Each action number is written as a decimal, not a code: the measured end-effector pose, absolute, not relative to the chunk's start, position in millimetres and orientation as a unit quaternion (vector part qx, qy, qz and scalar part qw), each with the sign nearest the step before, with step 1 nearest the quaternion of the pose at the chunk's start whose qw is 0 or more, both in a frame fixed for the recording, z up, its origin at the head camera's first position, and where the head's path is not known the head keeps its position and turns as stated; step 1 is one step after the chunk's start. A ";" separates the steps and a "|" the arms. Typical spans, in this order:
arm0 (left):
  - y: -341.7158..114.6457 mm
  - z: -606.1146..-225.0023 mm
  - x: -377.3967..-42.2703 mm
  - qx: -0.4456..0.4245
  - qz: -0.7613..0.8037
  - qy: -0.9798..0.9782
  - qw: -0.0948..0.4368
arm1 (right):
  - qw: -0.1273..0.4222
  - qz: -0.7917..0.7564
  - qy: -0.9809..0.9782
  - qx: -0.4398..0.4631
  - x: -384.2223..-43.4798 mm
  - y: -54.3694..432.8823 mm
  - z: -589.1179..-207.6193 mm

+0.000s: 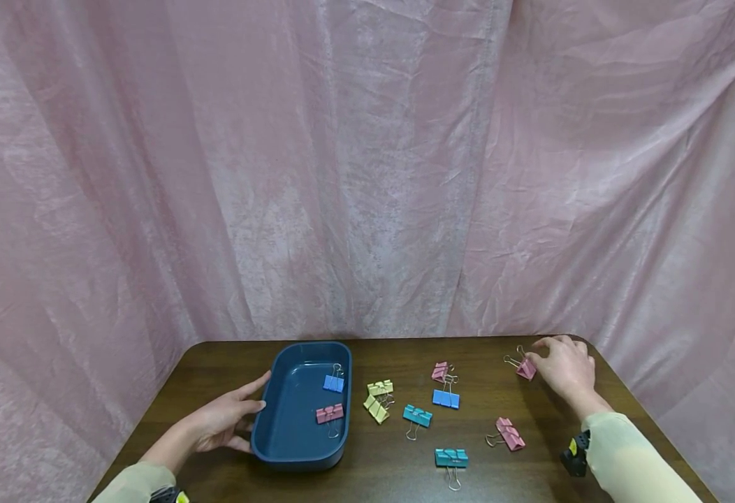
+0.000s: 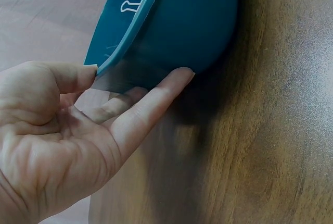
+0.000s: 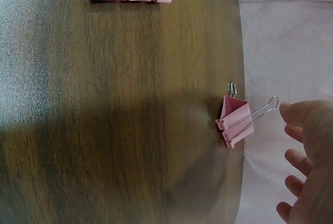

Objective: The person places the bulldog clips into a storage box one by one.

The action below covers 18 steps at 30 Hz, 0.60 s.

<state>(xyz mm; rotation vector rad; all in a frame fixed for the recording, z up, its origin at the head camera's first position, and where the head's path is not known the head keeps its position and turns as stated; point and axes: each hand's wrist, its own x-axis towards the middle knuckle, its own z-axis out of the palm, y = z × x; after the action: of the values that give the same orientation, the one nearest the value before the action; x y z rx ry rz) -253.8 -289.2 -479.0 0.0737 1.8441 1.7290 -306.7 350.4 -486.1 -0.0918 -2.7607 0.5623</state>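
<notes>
On the left, my left hand (image 1: 223,418) lies against the near-left side of a blue tray (image 1: 257,426). Its fingertips touch the outer wall, and the thumb (image 2: 78,75) meets the rim in the left wrist view. Inside the tray are a blue binder clip (image 1: 333,383) and a pink binder clip (image 1: 330,413). At the table's far right, my right hand (image 1: 565,367) hovers beside another pink binder clip (image 3: 237,122). In the right wrist view, a fingertip is very close to that clip's wire handle; contact is unclear. The other fingers are loosely bent around nothing.
Between the hands lie two yellow binder clips (image 1: 377,410), teal binder clips (image 1: 418,416), a blue binder clip (image 1: 446,399) and more pink binder clips (image 1: 509,434). Behind the wooden table (image 1: 380,482) hangs a pink curtain (image 1: 367,175).
</notes>
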 end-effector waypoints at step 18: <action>-290.2 -481.3 -254.8 0.022 0.650 0.698 0.299 | 0.140 0.212 -0.966 -0.047 -315.2 343.7 -496.0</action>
<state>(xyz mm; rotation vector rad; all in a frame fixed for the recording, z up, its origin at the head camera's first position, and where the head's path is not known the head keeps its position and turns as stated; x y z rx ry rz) -254.8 -290.2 -481.3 0.0572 1.8552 1.7266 -315.2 343.7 -496.0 -0.1370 -2.7909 0.6122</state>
